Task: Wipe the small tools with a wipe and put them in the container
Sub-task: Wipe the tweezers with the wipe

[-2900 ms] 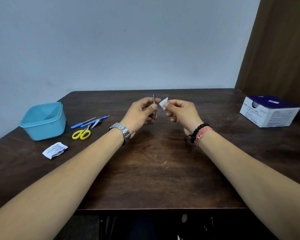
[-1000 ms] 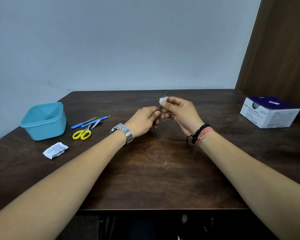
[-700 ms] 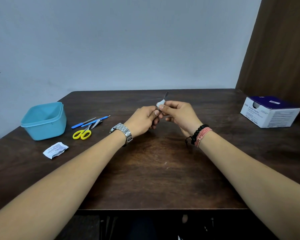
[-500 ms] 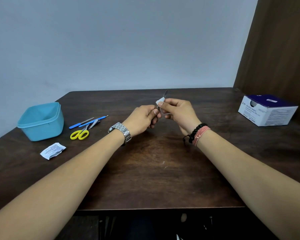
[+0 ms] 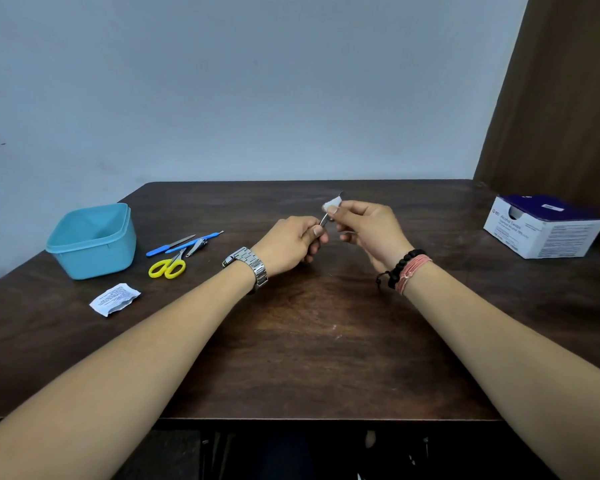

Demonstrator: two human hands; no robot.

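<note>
My left hand [image 5: 291, 242] grips the lower end of a thin metal tool [image 5: 324, 220] that slants up to the right above the table's middle. My right hand [image 5: 368, 226] pinches a small white wipe [image 5: 331, 203] around the tool's upper part, and only the tip pokes out past the wipe. To the left lie yellow-handled scissors [image 5: 167, 267], a nail clipper [image 5: 197, 244], a blue-handled file [image 5: 169, 245] and a thin blue tool [image 5: 201, 238]. A light blue container [image 5: 92, 242] stands open at the far left, with nothing visible inside it.
A torn white wipe wrapper [image 5: 114, 299] lies in front of the container. A white and purple box of alcohol swabs [image 5: 542, 228] sits at the right edge of the dark wooden table [image 5: 309, 341]. A brown curtain hangs behind it.
The wipe was apart from the tool at first, then my right hand closed it round the tool. Over the last second it slid along the shaft toward the tip.
</note>
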